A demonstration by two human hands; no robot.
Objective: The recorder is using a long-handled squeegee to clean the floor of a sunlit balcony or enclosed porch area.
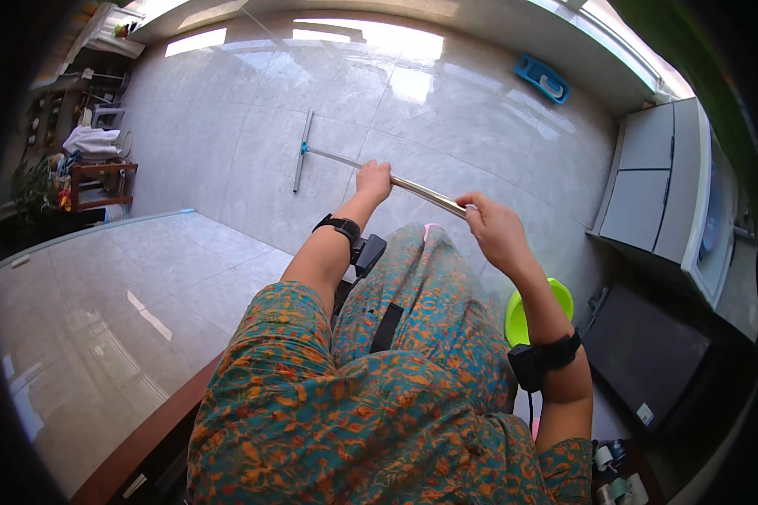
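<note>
Metal squeegee pole (413,187) gripped by left hand (374,180), right hand (494,227); fingers wrapped, fingertips hidden.

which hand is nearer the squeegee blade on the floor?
Left. The left hand grips the pole farther down, closer to the squeegee blade; the right hand holds the pole's upper end.

Both the left hand (374,178) and right hand (490,220) grip a floor squeegee's metal handle (421,192) above grey tiles (227,126).
</note>
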